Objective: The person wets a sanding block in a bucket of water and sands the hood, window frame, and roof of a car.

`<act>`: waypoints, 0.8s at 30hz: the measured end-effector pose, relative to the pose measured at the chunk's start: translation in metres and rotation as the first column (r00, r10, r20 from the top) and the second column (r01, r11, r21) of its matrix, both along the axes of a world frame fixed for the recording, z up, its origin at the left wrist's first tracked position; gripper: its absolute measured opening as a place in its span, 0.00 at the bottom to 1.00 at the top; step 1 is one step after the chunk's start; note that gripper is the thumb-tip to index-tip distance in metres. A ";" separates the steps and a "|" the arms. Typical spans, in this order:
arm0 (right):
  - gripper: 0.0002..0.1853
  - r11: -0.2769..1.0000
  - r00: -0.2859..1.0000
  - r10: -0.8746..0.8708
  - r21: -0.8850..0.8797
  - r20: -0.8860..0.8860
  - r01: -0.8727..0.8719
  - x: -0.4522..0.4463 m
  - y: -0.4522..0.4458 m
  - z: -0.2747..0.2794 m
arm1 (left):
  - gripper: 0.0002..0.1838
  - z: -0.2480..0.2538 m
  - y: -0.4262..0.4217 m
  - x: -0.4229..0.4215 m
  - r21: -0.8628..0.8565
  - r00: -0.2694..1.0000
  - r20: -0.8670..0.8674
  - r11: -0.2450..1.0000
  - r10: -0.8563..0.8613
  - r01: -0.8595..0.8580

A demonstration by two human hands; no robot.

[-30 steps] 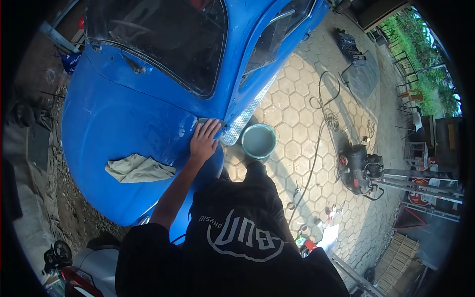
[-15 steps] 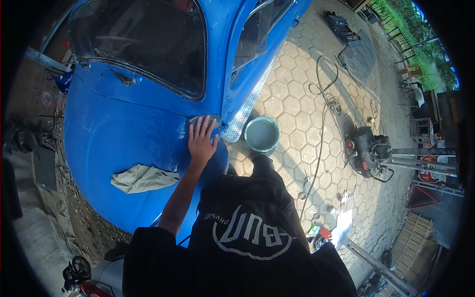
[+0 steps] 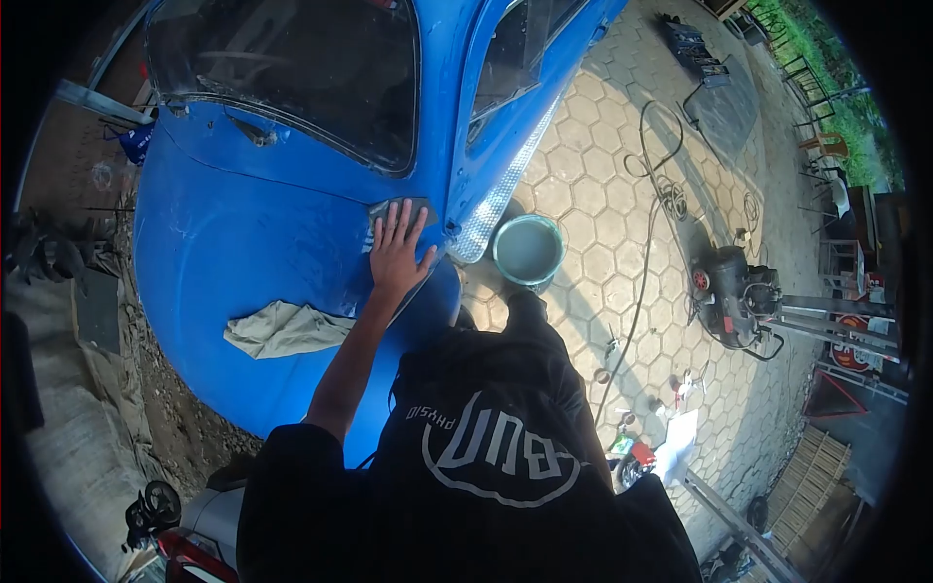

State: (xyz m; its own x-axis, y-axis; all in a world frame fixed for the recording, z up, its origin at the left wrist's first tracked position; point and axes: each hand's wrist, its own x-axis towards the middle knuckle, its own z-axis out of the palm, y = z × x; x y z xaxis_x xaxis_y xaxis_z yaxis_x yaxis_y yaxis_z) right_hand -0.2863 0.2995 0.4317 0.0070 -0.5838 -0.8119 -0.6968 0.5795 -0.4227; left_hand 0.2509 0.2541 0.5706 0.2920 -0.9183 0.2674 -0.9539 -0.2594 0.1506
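Note:
My left hand (image 3: 395,255) lies flat with spread fingers, palm down, on a dark grey sheet (image 3: 412,210) near the base of the windshield pillar. Under them is the blue car body (image 3: 243,233). The sheet shows above and beside the fingertips; the rest is hidden under the hand. A crumpled grey-beige cloth (image 3: 287,331) rests on the blue panel, left of my forearm. Just right of the car, a round green-rimmed bucket (image 3: 528,250) of greyish liquid stands on the paving. My right hand is out of sight.
A black compressor (image 3: 734,296) stands on the hexagonal paving at the right, with a long hose (image 3: 639,301) running near it. An open toolbox (image 3: 692,44) is at the upper right. Part of a red motorcycle (image 3: 190,554) shows at the lower left.
The view has shifted. My left hand stays on the sheet and has moved slightly away from the pillar, with more of the sheet showing beyond the fingertips.

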 end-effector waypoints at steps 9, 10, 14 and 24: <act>0.18 0.999 0.999 -0.034 -0.001 0.006 0.034 0.004 0.005 0.002 | 0.35 0.015 0.033 0.016 0.154 0.995 0.081 0.987 -0.057 0.044; 0.18 0.999 0.999 -0.036 0.001 0.004 0.036 0.004 0.006 0.002 | 0.35 0.015 0.020 0.012 0.149 0.996 0.066 0.988 -0.061 0.051; 0.18 1.000 1.000 -0.030 0.009 0.001 0.030 0.004 0.008 0.003 | 0.34 0.007 0.002 0.010 0.127 0.997 0.030 0.990 -0.072 0.068; 0.18 0.998 0.998 -0.058 0.019 -0.005 0.059 -0.004 0.002 0.011 | 0.33 0.017 0.024 0.022 0.115 0.998 0.061 0.993 0.002 -0.009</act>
